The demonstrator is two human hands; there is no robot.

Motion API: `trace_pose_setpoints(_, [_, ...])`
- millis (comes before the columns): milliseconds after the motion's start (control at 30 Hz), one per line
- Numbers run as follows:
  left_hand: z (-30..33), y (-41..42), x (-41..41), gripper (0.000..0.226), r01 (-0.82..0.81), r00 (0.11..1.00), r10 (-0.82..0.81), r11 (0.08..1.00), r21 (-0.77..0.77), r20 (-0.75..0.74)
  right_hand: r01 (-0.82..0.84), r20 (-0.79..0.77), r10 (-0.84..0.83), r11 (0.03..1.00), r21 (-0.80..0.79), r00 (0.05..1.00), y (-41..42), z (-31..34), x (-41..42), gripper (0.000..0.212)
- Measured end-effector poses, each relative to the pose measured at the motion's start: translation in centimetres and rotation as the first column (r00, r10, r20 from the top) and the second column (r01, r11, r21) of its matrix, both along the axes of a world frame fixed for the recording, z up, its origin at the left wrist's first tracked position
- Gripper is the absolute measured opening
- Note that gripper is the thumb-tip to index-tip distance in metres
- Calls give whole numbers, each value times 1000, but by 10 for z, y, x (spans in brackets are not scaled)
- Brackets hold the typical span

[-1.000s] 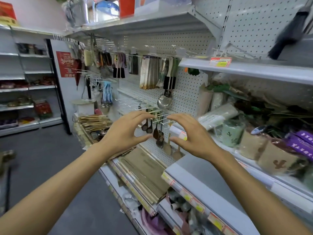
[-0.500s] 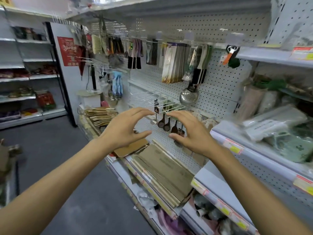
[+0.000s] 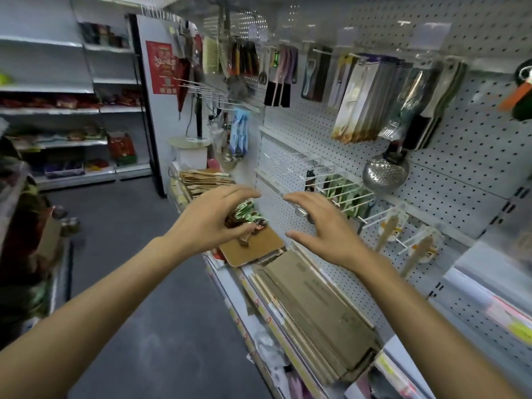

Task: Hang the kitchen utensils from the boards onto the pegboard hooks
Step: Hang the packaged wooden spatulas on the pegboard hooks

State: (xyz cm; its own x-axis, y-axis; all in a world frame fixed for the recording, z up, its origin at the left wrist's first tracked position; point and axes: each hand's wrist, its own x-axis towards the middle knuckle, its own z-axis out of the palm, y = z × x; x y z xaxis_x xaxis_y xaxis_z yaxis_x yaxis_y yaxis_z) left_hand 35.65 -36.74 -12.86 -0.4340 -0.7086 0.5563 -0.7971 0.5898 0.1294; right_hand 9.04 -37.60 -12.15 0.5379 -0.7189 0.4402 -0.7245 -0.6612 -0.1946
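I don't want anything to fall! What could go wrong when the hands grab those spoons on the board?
1. The pile of carded utensils lies loose on a small board that juts past the shelf edge; a clumsy grab by the left hand might tip it.
2. White hooks stick out right by the right hand and could poke it.

The boards (image 3: 316, 309) lay on the shelf (image 3: 230, 283) at the bottom middle. The pegboard (image 3: 460, 182) stood behind them. Spoons (image 3: 387, 231) hung on hooks (image 3: 290, 155) at the right.
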Motion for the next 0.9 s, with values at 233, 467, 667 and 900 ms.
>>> trace_pose_setpoints(233, [-8, -88, 18, 58, -101, 995, 101, 995, 8, 20, -107, 7, 107, 993, 47, 994, -105, -13, 22, 61])
trace_pose_setpoints(467, [-21, -149, 46, 60, -179, 984, 179, 983, 35, 17, -150, -7, 151, 986, 77, 988, -190, -25, 55, 62])
trace_pose_setpoints(667, [-36, -198, 90, 58, -202, 979, 201, 978, 60, 17, -179, 20, 178, 978, 108, 984, -247, -35, 103, 62])
trace_pose_setpoints(900, [-55, -266, 171, 58, -174, 985, 173, 982, 73, 22, -181, 28, 179, 977, 113, 983, -313, -50, 184, 61])
